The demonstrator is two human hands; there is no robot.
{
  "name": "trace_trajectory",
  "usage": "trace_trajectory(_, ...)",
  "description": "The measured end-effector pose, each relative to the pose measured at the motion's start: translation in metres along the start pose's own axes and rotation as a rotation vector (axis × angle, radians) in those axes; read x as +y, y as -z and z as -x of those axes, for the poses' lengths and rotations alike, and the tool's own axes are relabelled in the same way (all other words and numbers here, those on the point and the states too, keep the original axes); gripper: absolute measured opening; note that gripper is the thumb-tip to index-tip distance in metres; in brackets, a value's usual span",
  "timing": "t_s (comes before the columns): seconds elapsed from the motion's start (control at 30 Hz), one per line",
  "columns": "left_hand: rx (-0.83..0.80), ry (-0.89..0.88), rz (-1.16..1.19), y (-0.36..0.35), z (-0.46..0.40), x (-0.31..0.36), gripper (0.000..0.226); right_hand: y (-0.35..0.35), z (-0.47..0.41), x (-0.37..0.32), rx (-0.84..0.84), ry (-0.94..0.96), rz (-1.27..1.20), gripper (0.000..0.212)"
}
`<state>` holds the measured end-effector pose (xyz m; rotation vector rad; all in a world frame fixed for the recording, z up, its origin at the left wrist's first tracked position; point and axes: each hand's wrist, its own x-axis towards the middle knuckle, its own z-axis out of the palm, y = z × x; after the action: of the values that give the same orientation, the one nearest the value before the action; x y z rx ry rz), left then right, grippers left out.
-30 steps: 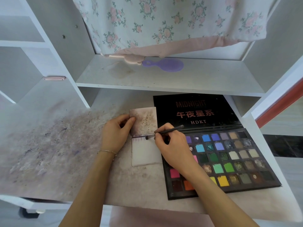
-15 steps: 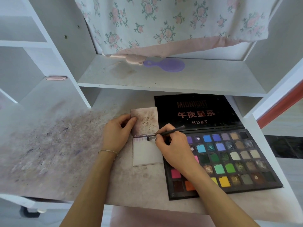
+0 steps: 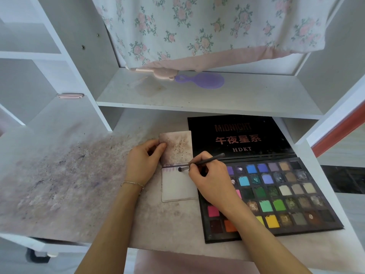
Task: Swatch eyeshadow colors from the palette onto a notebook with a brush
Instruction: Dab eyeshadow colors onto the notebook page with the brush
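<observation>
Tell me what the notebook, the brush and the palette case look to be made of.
Notebook: matte paper, since powder streaks stain it. Brush: slim dark handle, plastic or painted wood, with soft bristles. Palette: black matte case, card or plastic, printed lid, pressed powder pans.

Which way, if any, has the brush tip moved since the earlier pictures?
No: the brush tip stays just below the notebook fold, right of purple strokes.
</observation>
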<state>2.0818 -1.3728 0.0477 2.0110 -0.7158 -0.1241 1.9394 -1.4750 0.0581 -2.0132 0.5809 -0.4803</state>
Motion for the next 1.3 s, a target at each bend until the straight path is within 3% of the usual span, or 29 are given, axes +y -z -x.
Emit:
trace_trajectory(0.67,0.002,0.022,0.087,0.002,0.0,0.002,0.014,0.042,0.011,0.009,0.303,0.028,-0.236,0.023)
trace_trajectory(1.17,0.022,0.005,0.024,-0.001,0.0,0.0,0.018,0.107,0.038,0.043,0.576,-0.133,0.002,0.024)
trace_trajectory(1.3,0.028,0.007,0.002,-0.002,-0.001,0.0,0.019,0.111,0.039,0.047,0.591,-0.132,0.128,0.01)
